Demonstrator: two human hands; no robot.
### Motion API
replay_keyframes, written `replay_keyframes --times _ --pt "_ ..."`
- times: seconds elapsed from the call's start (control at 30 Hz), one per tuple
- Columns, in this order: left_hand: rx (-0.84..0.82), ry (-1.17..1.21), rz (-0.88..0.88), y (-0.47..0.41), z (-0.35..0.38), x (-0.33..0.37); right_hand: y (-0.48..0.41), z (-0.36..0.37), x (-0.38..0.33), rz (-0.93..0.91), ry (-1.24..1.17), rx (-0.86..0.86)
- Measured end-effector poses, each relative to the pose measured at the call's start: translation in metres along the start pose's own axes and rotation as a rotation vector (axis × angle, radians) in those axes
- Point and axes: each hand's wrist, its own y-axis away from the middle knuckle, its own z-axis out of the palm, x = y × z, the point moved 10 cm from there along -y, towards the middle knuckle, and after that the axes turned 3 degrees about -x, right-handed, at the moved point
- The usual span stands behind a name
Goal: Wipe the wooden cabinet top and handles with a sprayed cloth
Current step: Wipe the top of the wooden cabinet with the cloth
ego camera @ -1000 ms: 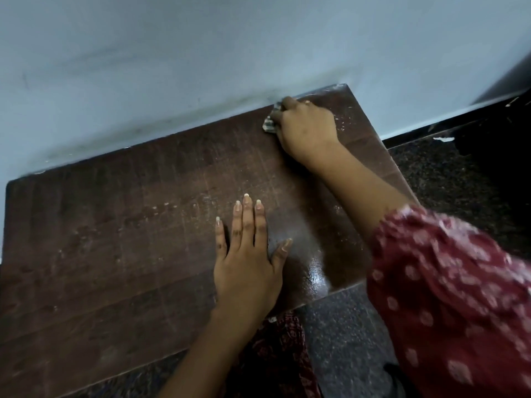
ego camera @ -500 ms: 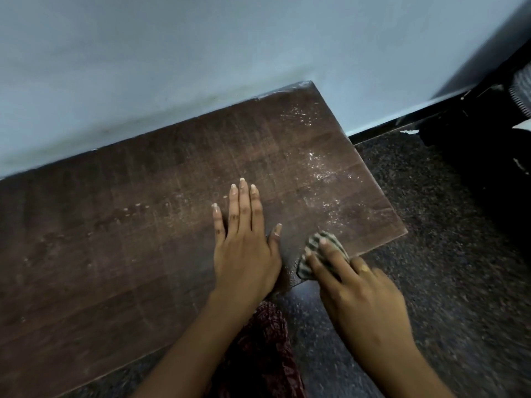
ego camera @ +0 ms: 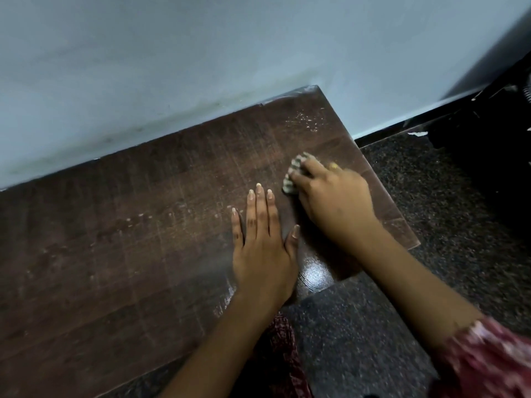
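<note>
Nearest, the left hand (ego camera: 263, 251) is being pressed flat on the cabinet top (ego camera: 129, 254), close to its near edge, fingers straight and spread a little, nothing being held; it is judged that the body is being steadied by it while the other arm reaches over. Just right of that hand a wet, glossy patch (ego camera: 314, 275) is being shown up by the light, which suggests this near right corner is already being covered. Farther back and to the right, the striped cloth (ego camera: 294, 175) is being pinned to the wood under the right hand (ego camera: 334, 199), whose fingers are curled down over the bunched fabric so that only its far left part is showing. The cloth is being kept wadded, probably so pressure is being put on a small area. Farthest, by the wall (ego camera: 201, 53), pale specks (ego camera: 306, 120) are lying at the far right corner, not yet wiped. No handles are being shown.
</note>
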Motion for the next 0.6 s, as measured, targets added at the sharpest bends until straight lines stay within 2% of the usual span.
replay_keyframes --times 0.07,0.2,0.33,0.47,0.6 --pt "0.004 0.004 -0.002 0.000 0.000 0.000 -0.036 -0.001 -0.001 -0.003 0.034 0.012" --pt "0.009 -0.006 0.004 -0.001 0.001 0.001 -0.106 0.000 -0.001 -0.010 -0.046 0.023" --pt "-0.006 -0.058 0.004 0.000 0.003 0.001 -0.147 0.008 0.008 -0.012 0.039 0.036" --pt "-0.013 -0.081 0.010 0.000 0.002 0.001 -0.131 0.008 0.019 0.021 0.008 0.045" --pt "-0.027 -0.073 0.010 0.000 0.002 0.001 -0.061 0.006 0.022 0.038 -0.048 0.046"
